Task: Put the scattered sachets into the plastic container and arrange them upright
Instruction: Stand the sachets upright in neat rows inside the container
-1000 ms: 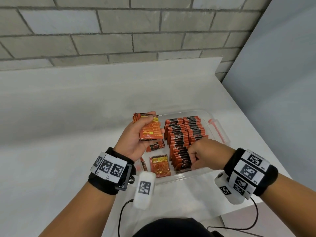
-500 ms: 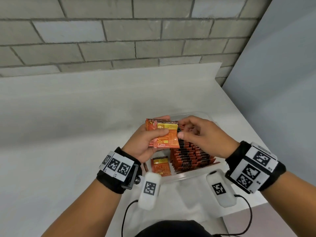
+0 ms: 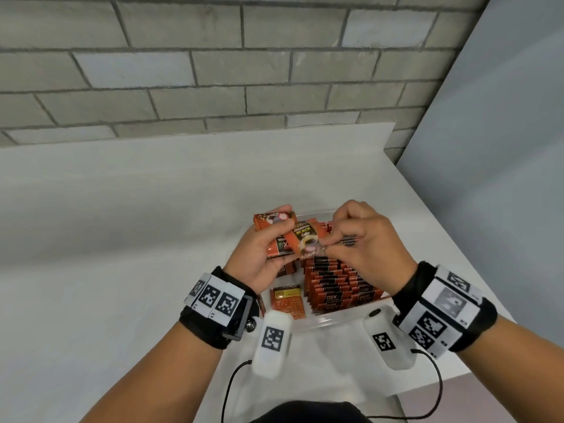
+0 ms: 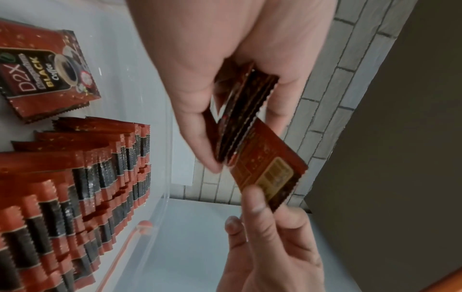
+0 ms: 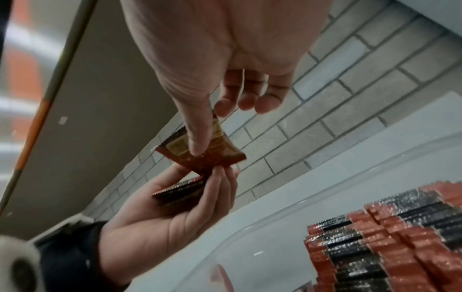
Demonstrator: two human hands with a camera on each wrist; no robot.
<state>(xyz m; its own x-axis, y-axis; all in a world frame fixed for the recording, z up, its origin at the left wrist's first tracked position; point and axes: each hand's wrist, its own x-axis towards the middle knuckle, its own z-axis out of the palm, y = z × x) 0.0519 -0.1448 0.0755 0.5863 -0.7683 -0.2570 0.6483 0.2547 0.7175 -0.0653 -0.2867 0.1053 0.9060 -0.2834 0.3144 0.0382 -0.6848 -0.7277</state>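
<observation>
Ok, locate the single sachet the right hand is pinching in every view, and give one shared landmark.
Head: single sachet just above centre, between both hands.
Left wrist: right of centre, fanned off the stack.
Right wrist: centre, under the thumb.
Shared landmark: the upright sachet rows in the container.

Printed "D2X", "BLACK" in yellow and "Coffee" in white script on the red-and-black foil sachet lying flat (image 4: 47, 73) at 10 o'clock in the left wrist view; a longer line of script beside it too small to read. "D2X" again on the front faces of the upright red-and-black sachets (image 3: 332, 296) at 5 o'clock in the head view. "BLACK" legible on the red foil sachet pinched between both hands (image 3: 306, 238). Yellow back-label print on sachets unreadable.
</observation>
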